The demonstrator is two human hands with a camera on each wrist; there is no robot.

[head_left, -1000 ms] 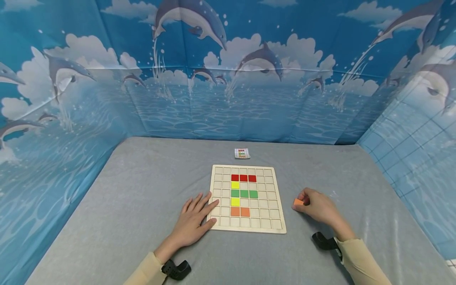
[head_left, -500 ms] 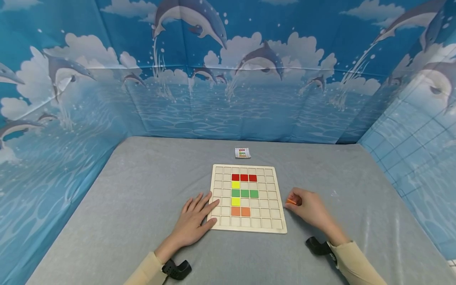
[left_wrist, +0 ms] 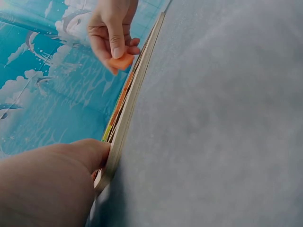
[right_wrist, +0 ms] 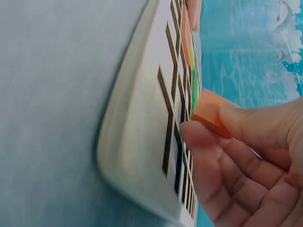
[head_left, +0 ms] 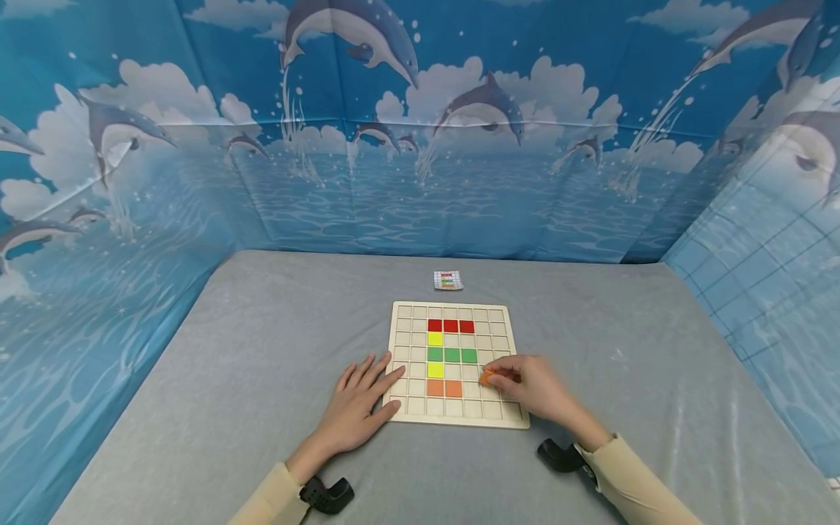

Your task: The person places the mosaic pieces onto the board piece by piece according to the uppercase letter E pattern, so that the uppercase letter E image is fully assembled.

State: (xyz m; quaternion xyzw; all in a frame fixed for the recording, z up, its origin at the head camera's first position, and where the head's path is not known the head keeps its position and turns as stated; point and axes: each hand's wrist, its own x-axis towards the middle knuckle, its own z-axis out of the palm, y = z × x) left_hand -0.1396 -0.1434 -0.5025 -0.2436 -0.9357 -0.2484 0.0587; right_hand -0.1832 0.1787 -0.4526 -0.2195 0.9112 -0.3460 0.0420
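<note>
A wooden grid board (head_left: 413,412) lies flat on the table, with red, yellow, green and orange square tiles set in some of its cells. My right hand (head_left: 534,383) is over the board's right part and pinches an orange tile (right_wrist: 212,111) between thumb and fingers. In the left wrist view that tile appears just above the board surface. Two orange tiles (head_left: 444,389) sit in a lower row, left of the held one. My left hand (head_left: 357,405) rests with spread, straight fingers on the board's left edge, the thumb touching its rim in the left wrist view.
Behind the board lies a small card (head_left: 448,281) printed with a coloured grid. The grey cloth-covered table (head_left: 275,328) reaches back to a blue dolphin-print curtain (head_left: 407,204), which also hangs at both sides.
My right hand has moved left with the orange tile, from the table beside the board to above the board's right side. The left hand stays in place.
</note>
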